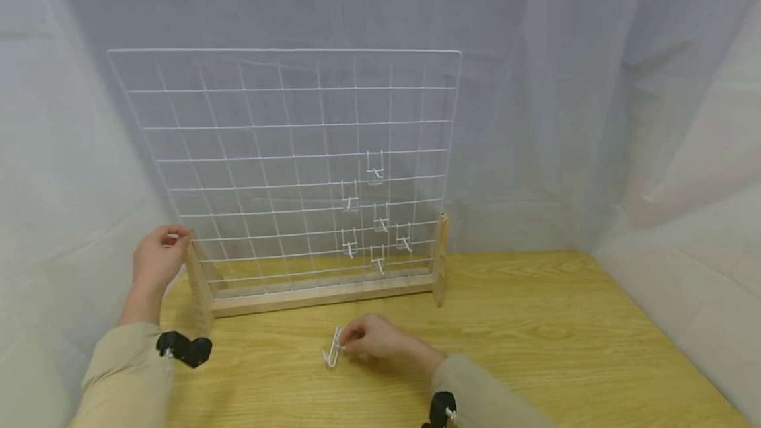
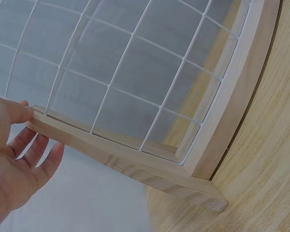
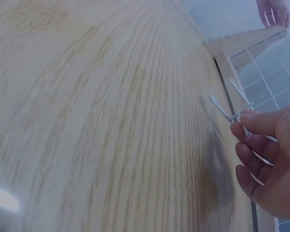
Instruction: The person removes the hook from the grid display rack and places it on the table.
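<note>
A white wire grid panel [image 1: 294, 156] stands upright in a wooden stand [image 1: 324, 295]. My left hand [image 1: 157, 257] grips the upper end of the stand's left post [image 2: 82, 138], thumb on one side and fingertips on the other. In front of the stand, my right hand [image 1: 376, 337] pinches a white wire hook [image 3: 221, 108] between thumb and index finger. The hook's two prongs point away from the fingertips, just above the table, and part of it is hidden by the fingers. Several similar hooks [image 1: 381, 223] hang on the lower right of the grid.
The wood-grain table [image 1: 535, 335] extends to the right and in front of the stand. Pale sheeting [image 1: 535, 117] hangs behind the grid and along both sides. Black wrist cameras [image 1: 185, 349] sit on both sleeves.
</note>
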`<control>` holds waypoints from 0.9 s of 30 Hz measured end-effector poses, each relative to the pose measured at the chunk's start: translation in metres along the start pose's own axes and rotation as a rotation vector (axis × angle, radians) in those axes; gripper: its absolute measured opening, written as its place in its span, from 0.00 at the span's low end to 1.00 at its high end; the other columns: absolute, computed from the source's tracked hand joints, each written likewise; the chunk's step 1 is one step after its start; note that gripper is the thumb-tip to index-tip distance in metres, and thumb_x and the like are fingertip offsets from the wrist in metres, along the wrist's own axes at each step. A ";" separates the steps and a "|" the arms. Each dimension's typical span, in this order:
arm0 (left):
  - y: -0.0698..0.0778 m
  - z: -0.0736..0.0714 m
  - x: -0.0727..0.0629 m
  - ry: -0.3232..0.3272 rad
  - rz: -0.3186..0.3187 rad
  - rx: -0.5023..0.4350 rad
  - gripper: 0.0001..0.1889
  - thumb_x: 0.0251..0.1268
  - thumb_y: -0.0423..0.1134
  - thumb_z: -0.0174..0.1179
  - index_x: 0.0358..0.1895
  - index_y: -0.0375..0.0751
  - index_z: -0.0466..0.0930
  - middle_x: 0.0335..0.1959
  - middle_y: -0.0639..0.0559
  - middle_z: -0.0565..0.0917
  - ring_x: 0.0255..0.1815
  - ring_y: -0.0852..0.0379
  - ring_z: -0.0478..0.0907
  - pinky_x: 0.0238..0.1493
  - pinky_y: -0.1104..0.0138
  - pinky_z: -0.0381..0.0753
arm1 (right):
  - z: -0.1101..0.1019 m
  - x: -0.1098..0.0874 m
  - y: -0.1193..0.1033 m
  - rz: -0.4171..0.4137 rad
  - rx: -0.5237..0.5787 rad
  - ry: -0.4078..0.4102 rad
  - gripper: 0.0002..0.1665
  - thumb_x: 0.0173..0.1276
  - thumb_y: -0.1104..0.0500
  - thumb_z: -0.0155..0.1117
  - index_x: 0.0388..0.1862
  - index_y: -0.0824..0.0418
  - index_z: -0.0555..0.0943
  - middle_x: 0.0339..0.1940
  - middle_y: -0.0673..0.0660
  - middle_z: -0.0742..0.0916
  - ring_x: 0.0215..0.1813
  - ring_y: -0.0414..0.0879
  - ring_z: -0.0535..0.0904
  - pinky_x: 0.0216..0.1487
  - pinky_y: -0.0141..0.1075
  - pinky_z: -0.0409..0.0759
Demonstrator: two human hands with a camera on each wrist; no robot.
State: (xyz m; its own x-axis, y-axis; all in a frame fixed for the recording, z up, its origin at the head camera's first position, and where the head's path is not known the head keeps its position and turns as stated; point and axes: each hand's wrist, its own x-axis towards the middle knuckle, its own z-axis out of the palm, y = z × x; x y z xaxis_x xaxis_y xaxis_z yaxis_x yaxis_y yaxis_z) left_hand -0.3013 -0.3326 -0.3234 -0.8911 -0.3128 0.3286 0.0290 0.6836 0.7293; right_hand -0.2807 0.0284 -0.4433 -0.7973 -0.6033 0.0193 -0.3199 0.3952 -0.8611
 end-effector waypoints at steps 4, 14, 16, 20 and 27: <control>-0.001 0.000 0.001 0.009 -0.001 0.002 0.17 0.70 0.41 0.44 0.51 0.30 0.71 0.48 0.31 0.71 0.44 0.41 0.71 0.27 0.68 0.69 | 0.005 0.004 -0.005 0.024 0.054 0.015 0.07 0.54 0.74 0.62 0.31 0.67 0.82 0.26 0.54 0.83 0.29 0.37 0.73 0.31 0.28 0.71; 0.001 -0.001 0.000 -0.006 -0.009 -0.018 0.18 0.71 0.41 0.43 0.53 0.30 0.71 0.51 0.30 0.69 0.45 0.41 0.71 0.28 0.68 0.70 | 0.011 0.014 -0.010 -0.015 -0.109 -0.024 0.05 0.56 0.70 0.65 0.31 0.63 0.83 0.27 0.51 0.84 0.29 0.34 0.72 0.33 0.26 0.72; 0.001 -0.001 0.000 0.000 -0.007 -0.016 0.18 0.70 0.41 0.43 0.53 0.30 0.71 0.50 0.31 0.70 0.45 0.42 0.71 0.27 0.69 0.70 | 0.013 0.016 -0.010 -0.009 -0.114 -0.028 0.05 0.56 0.71 0.65 0.30 0.63 0.83 0.26 0.52 0.83 0.28 0.34 0.72 0.31 0.26 0.72; 0.001 -0.001 0.001 0.004 -0.003 -0.015 0.17 0.70 0.40 0.44 0.52 0.29 0.71 0.49 0.30 0.70 0.44 0.42 0.71 0.27 0.71 0.69 | 0.017 0.017 -0.008 -0.015 -0.150 -0.019 0.05 0.55 0.71 0.65 0.29 0.63 0.83 0.23 0.50 0.82 0.25 0.33 0.71 0.29 0.25 0.71; -0.001 0.000 0.001 0.003 -0.005 -0.014 0.17 0.70 0.40 0.44 0.52 0.29 0.71 0.49 0.31 0.70 0.45 0.42 0.71 0.27 0.70 0.69 | 0.019 0.017 -0.005 -0.009 -0.167 -0.004 0.05 0.54 0.72 0.65 0.27 0.64 0.82 0.19 0.46 0.80 0.22 0.33 0.70 0.26 0.24 0.70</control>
State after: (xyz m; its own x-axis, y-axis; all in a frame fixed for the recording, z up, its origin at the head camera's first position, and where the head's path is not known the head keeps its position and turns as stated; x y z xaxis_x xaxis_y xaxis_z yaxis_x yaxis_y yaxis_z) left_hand -0.3020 -0.3332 -0.3237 -0.8899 -0.3184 0.3266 0.0308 0.6725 0.7394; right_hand -0.2827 0.0029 -0.4480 -0.7921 -0.6099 0.0240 -0.4077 0.4993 -0.7645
